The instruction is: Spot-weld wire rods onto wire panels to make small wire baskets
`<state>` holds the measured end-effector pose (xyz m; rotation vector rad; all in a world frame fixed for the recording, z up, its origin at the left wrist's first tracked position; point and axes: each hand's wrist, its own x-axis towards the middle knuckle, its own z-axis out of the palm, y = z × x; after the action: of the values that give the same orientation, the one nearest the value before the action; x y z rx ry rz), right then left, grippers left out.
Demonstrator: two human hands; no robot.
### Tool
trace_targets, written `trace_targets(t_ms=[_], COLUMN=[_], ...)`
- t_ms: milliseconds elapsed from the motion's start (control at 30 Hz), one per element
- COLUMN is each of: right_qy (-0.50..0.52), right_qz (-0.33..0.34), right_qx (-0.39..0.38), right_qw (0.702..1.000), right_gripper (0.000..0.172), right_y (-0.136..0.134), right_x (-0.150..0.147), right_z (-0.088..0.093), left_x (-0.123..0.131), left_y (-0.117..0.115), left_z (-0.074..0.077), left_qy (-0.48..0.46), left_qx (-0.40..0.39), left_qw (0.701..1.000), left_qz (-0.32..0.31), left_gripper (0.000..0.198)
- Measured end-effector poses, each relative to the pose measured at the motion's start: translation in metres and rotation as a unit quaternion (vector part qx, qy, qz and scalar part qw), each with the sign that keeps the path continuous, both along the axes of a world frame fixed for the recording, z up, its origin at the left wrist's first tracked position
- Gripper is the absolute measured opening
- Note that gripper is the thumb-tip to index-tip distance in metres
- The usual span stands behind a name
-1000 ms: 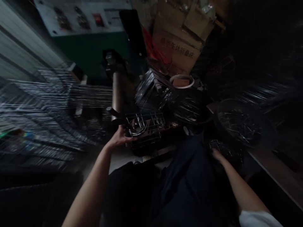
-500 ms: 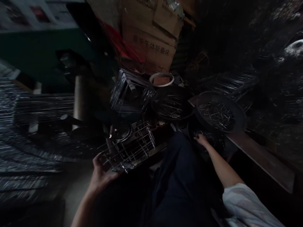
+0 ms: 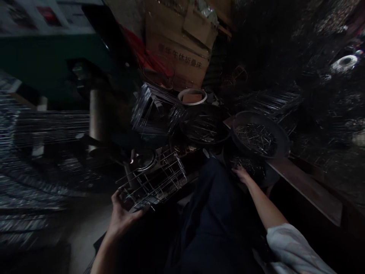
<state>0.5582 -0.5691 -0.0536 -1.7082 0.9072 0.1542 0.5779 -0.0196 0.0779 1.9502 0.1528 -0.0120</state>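
Note:
My left hand (image 3: 121, 212) grips the near corner of a small wire basket (image 3: 155, 182), which is tilted over my lap. My right hand (image 3: 242, 174) reaches forward and down into a dark container of small metal pieces (image 3: 247, 164); its fingers are curled among them, and what they hold is hidden. Behind it a round black pan (image 3: 258, 139) holds several short wire pieces. My dark trousers (image 3: 211, 213) fill the space between the two arms.
More wire frames (image 3: 155, 112) are stacked ahead by a second dark pan (image 3: 203, 129). A white ring (image 3: 192, 96) and cardboard boxes (image 3: 182, 45) stand behind. A green machine (image 3: 51, 53) and blurred wire racks (image 3: 34, 152) lie left. A wooden board (image 3: 308, 186) runs right.
My left hand has pulled the wire basket off the stack toward me and tilted it. My right hand stays at the container of metal pieces. The view has swung to the right.

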Motion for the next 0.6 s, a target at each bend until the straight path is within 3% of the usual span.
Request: trace_targets(t_ms=[133,300,500,600], right_qy=[-0.059,-0.160,-0.185,-0.170], right_qz=[-0.011,0.025,0.178,0.292], right_qx=[0.008,0.040,0.184,0.228], right_qw=[0.998,0.986,0.949,0.913], right_gripper=[0.027,0.050,0.045,0.049], right_y=[0.005,0.037,0.146,0.197], right_x=[0.000,0.018,0.047,0.056], right_z=[0.040,0.107,0.204,0.236], left_x=[-0.001,-0.005,-0.005,-0.010], left_y=[0.000,-0.002,0.001,0.004], left_z=[0.001,0.008,0.002,-0.001], left_qy=[-0.020,-0.027,-0.068,-0.074], left_qx=[-0.065,-0.090,-0.118,-0.126], left_qw=[0.998,0.995,0.989,0.988], left_qz=[-0.014,-0.037,-0.054,-0.058], left_gripper=[0.109,0.108,0.114,0.112])
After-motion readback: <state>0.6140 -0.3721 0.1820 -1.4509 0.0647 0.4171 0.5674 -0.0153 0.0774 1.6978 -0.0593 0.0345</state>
